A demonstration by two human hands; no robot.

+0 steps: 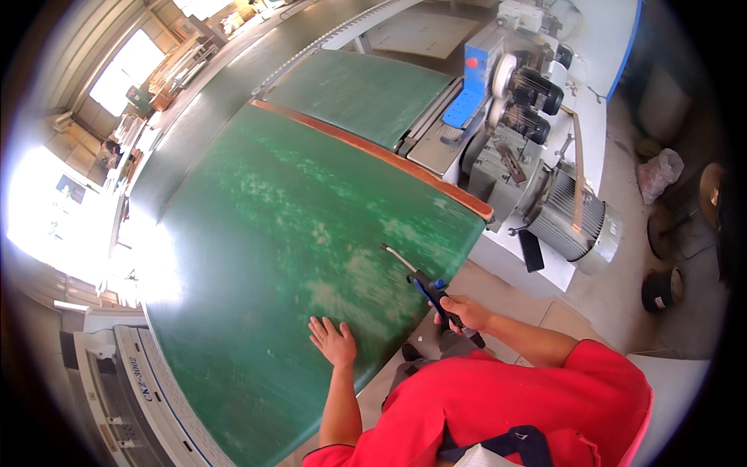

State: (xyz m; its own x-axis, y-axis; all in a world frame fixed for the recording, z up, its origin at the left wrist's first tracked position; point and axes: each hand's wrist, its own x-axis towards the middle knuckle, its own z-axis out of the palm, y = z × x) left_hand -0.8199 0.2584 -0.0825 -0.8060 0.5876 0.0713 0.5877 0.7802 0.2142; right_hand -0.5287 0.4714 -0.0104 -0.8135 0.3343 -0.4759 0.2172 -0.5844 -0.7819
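Head view: we have the fingers of our right hand (461,310) wrapped around the grip of a black-and-blue air blow gun (424,286). It sits at the near edge of the green tabletop (257,288), its long axis slanting away from us and leftward, nozzle over the green. Our left hand (334,342), farther from the gun and to its left, is palm down with fingers spread, grasping nothing (whether it touches the surface, we cannot tell).

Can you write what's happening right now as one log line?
left hand: open, apparently resting on green tabletop | right hand: holding air blow gun, nozzle over green tabletop | farther right: grey motor
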